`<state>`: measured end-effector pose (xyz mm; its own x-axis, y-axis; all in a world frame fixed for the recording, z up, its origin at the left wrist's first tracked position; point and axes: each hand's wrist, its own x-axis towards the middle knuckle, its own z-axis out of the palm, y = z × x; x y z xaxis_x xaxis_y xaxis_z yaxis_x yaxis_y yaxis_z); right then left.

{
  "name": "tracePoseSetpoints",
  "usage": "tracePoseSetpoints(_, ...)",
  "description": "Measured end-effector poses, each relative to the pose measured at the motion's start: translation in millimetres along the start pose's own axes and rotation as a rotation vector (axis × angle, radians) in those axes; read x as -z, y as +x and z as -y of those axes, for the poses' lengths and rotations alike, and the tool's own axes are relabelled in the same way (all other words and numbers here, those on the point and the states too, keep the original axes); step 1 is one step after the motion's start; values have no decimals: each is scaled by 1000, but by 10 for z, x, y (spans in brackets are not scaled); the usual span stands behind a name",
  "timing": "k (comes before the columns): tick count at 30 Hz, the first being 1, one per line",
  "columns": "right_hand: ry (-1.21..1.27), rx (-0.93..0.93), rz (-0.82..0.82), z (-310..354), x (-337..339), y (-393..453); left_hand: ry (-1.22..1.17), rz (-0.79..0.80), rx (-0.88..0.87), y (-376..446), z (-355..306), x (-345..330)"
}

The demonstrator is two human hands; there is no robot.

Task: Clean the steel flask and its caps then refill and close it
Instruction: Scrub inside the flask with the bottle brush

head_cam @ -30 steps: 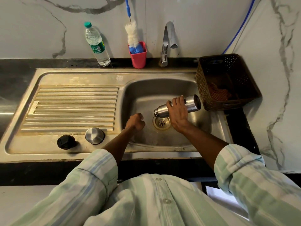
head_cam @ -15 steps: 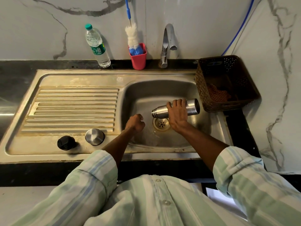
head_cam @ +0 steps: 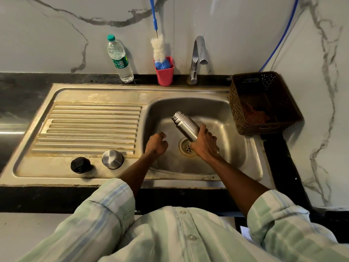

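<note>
My right hand (head_cam: 204, 143) grips the lower end of the steel flask (head_cam: 186, 125) over the sink basin (head_cam: 236, 148), above the drain (head_cam: 188, 147). The flask is tilted, its open threaded mouth pointing up and to the left. My left hand (head_cam: 156, 144) hangs beside it at the basin's left side, fingers curled, holding nothing. On the drainboard (head_cam: 90, 125) near the front edge stand the black inner cap (head_cam: 80, 165) and, to its right, the steel outer cap (head_cam: 112, 159).
A tap (head_cam: 197, 59) stands behind the basin. Next to it a red cup (head_cam: 164, 72) holds a bottle brush (head_cam: 159, 50). A plastic water bottle (head_cam: 120, 59) stands left of the cup. A brown basket (head_cam: 264, 104) sits right of the sink.
My right hand has turned the flask from lying roughly level with its mouth to the left to pointing its mouth up and left. My left hand has stayed nearly still.
</note>
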<state>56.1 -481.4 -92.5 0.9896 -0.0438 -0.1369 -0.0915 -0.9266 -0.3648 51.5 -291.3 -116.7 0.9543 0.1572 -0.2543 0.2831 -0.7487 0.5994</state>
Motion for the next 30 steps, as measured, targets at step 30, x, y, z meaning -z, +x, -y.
tracePoseSetpoints(30,917,-103,731,2810,263,166,-199,-531,-279,-170,1370,2170)
